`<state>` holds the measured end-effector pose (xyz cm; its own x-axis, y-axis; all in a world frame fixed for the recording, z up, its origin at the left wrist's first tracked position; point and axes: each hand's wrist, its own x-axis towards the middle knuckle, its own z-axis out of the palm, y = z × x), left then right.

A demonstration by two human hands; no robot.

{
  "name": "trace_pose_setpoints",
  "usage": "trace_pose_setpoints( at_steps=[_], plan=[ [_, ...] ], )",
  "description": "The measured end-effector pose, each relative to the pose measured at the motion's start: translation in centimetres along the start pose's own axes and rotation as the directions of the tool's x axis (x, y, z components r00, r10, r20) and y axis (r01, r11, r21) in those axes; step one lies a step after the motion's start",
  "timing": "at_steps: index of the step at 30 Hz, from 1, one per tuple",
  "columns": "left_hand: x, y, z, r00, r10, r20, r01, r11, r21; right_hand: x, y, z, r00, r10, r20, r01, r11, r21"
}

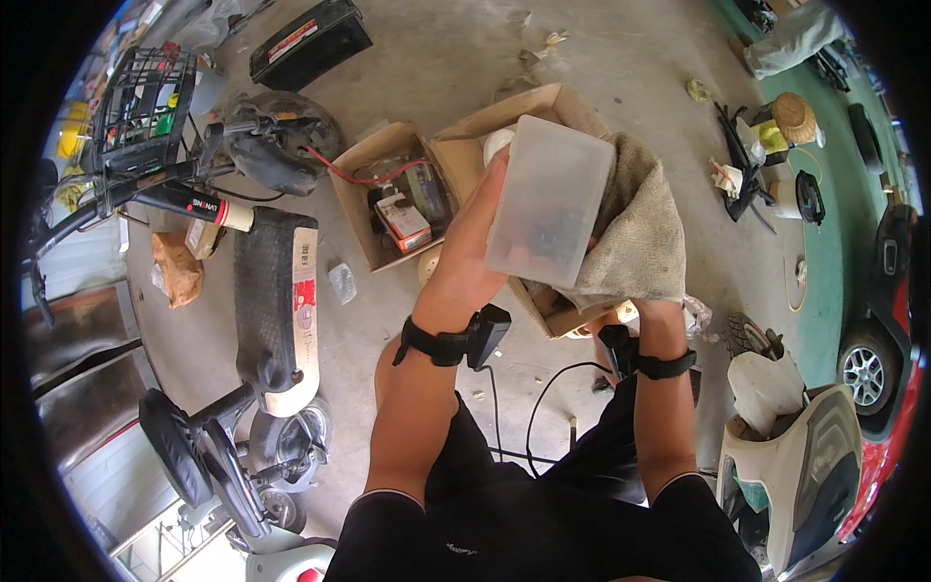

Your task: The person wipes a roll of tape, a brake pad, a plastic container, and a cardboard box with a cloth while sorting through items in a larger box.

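Observation:
My left hand [474,236] grips the left side of a translucent plastic box [553,200], its thumb along the upper edge. Dark shapes show faintly through the box's lower part. A coarse beige cloth [644,233] lies against the box's right side. It drapes over my right hand [658,311], which holds it up; most of those fingers are hidden. Beneath both hands stands an open cardboard box [556,105], largely covered from view. To its left, a smaller open carton [356,225] contains a white-and-orange box [402,222] and a red cable [374,180].
An electric scooter [269,305] with a wire basket [142,109] stands at left. A black case [311,44] is on the floor beyond. At right are a white scooter body [796,451] and a red car [884,436]. Black cables [534,415] hang between my legs.

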<state>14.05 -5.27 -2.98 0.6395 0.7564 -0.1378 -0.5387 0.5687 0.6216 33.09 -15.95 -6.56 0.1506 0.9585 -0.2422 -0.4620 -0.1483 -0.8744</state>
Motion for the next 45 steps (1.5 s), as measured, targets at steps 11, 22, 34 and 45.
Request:
trace_pose_setpoints(
  at_steps=[11,22,34,45],
  plan=[
    [-0.4,0.5,0.7,0.977,0.152,-0.151,-0.100,0.948,0.303,0.6,-0.9,4.3,0.988,0.041,0.152,0.006,0.955,-0.297],
    [-0.5,-0.2,1.6,0.853,0.450,-0.264,-0.170,0.718,0.675,0.4,1.7,5.0,0.990,-0.138,0.014,0.129,0.955,0.266],
    [-1.6,1.7,0.9,0.980,0.189,0.071,-0.136,0.360,0.923,1.7,3.6,5.2,0.986,-0.158,-0.048,0.163,0.979,0.121],
    [-1.9,2.4,1.1,0.949,0.296,0.111,-0.209,0.324,0.923,2.8,1.6,7.1,0.984,-0.172,-0.053,0.176,0.980,0.090]
  ],
)
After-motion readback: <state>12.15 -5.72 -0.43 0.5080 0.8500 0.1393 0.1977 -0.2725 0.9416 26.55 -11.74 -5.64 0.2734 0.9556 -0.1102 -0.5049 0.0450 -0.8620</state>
